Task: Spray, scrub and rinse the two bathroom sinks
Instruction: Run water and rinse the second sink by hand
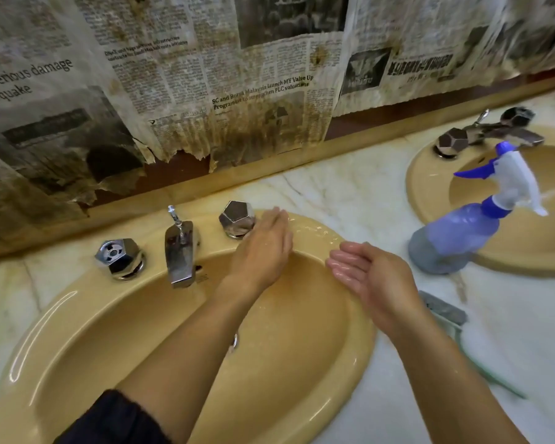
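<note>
Right now, at the upper left of the frame, old stained newspaper point(173, 91) is hanging on the wall, with torn bottom edges close above the taps. If water is splashing up, I think that paper could get soggy and bits could drop into the bowl.

Below it, the near sink point(180, 318) is filling the lower left and middle of the frame. Its left tap knob point(119, 257), spout point(178, 251) and right tap knob point(237, 218) are standing in a row along the back rim.

The left hand point(261, 248) is reaching over the bowl with straight fingers, touching the wet rim just beside the right tap knob and holding nothing. The rim there is looking wet, so the hand could slip and bump the knob.

The right hand point(366, 277) is hovering over the right rim, palm up, fingers loose and shiny wet, holding nothing. Wet fingers may not be gripping well.

Further right, a scrub brush point(446, 310) is lying on the marble desk point(350, 193), partly hidden by the right arm. An elbow could knock it off.

At the right of the frame, the spray bottle point(471, 225) is standing right at the edge of the far sink point(430, 187), which has its own tap point(487, 129). It could tip over if bumped.
</note>
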Demonstrator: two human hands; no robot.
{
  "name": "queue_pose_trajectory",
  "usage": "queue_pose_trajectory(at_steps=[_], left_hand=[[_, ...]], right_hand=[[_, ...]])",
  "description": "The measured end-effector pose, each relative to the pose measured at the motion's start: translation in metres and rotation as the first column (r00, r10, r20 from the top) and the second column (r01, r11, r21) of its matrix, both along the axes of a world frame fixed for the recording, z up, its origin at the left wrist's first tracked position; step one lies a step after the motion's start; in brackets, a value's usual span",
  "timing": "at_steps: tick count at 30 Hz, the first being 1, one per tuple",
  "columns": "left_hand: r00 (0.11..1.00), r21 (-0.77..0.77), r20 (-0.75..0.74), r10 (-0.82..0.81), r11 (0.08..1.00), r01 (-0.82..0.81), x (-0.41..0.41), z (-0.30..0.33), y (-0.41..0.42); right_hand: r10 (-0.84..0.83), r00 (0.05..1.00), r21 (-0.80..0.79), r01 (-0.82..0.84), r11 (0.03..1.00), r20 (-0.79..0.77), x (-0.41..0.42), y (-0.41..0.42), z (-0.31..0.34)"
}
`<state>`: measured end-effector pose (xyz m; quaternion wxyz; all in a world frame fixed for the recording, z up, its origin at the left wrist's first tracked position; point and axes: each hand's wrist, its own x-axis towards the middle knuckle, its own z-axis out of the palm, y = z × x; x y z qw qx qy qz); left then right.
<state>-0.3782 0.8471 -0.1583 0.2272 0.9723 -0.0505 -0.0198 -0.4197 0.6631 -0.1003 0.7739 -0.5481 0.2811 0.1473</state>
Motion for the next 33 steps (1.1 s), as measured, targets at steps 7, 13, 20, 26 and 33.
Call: queue_pose_trajectory(at_steps=[7, 13, 20, 26, 33], left_hand=[[0.911, 0.24, 0.019, -0.412, 0.886, 0.396, -0.038, -0.028, -0.066], [0.956, 0.209, 0.034, -0.292, 0.937, 0.279, -0.04, -0.026, -0.061], [0.894, 0.006, 0.005, -0.447, 0.894, 0.447, -0.095, 0.027, 0.016], [0.977, -0.228, 0.205, 0.055, 0.974, -0.006, -0.146, 0.074, 0.087], [0.889, -0.34, 0.241, 0.389, 0.892, -0.298, -0.176, 0.066, 0.113]], right_hand=[[0.005, 1.0, -0.17, -0.002, 0.985, 0.02, -0.022, -0.051, 0.019], [0.061, 0.994, -0.192, -0.043, 0.98, 0.088, -0.025, -0.051, 0.02], [0.105, 0.989, -0.164, -0.086, 0.983, 0.107, -0.024, -0.027, 0.011], [0.405, 0.914, -0.062, -0.405, 0.912, -0.014, -0.026, 0.062, -0.02], [0.471, 0.85, 0.389, -0.362, 0.847, -0.236, -0.031, 0.172, -0.05]])
